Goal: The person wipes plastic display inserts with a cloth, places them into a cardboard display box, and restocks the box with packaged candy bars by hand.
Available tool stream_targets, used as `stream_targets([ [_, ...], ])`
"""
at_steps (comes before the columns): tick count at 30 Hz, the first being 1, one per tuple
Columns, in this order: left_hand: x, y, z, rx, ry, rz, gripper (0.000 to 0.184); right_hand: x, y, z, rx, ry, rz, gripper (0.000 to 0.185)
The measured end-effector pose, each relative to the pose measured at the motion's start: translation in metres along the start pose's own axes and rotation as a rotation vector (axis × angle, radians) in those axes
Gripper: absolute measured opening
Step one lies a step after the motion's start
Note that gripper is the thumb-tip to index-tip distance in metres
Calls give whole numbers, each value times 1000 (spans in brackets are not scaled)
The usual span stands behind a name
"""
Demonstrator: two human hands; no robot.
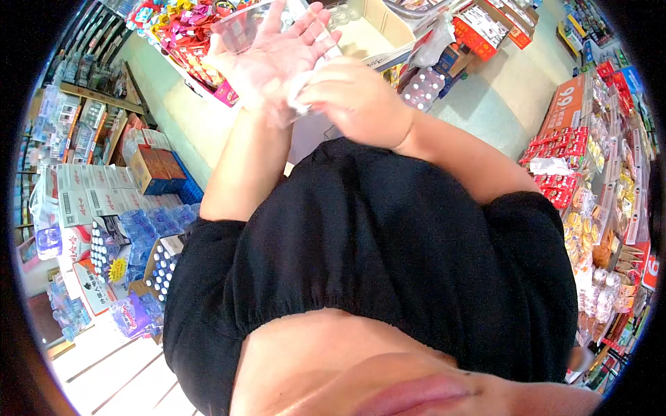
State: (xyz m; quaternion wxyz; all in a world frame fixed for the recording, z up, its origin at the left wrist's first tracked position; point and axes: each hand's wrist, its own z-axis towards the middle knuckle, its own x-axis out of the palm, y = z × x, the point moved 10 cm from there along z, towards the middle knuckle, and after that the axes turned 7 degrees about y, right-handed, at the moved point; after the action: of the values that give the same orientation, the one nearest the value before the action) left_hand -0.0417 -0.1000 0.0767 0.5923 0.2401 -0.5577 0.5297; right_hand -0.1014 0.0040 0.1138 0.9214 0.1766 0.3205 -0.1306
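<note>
My left hand (pixel 267 66) is raised palm up at the top, fingers spread. A thin clear plastic piece (pixel 239 31) lies against or behind its fingers; its exact shape is unclear. Close to the right, my right hand (pixel 354 100) has its fingers bent together on crumpled whitish clear plastic (pixel 300 90) beside the left palm and wrist. Both hands are slightly blurred, and the right hand's fingertips are partly hidden.
Beyond the hands are a bin of colourful wrapped packets (pixel 186 35) and an open cardboard box (pixel 374 31). Cartons (pixel 94 191) and bottle packs (pixel 149 225) stand at the left. Shelves with red packets (pixel 558 163) line the right. Bottled packs (pixel 423 87) sit on the floor ahead.
</note>
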Motion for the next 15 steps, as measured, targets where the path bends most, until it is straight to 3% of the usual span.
stream_targets([
  [2,-6,-6,2,0,79,-25,94,1,-39,-23,117,43,-129,17],
  [3,-9,-7,1,4,112,-40,95,1,-34,-22,106,44,-98,18],
  [4,-15,-5,-1,10,-17,30,97,2,-23,-17,96,42,-66,18],
  [5,-14,2,0,-33,28,-6,97,3,-12,-11,88,35,-34,18],
  [6,-15,10,0,-80,70,-42,97,4,14,-1,-60,31,-25,21],
  [8,-11,23,4,-165,143,-116,96,9,17,5,-72,10,53,23],
  [10,-1,16,5,-101,171,-46,96,6,15,3,-78,14,50,25],
  [13,5,5,6,-67,151,6,98,-2,-34,-27,137,12,-151,23],
  [15,-1,3,3,-47,161,3,100,-8,-50,-39,258,-34,-116,16],
])
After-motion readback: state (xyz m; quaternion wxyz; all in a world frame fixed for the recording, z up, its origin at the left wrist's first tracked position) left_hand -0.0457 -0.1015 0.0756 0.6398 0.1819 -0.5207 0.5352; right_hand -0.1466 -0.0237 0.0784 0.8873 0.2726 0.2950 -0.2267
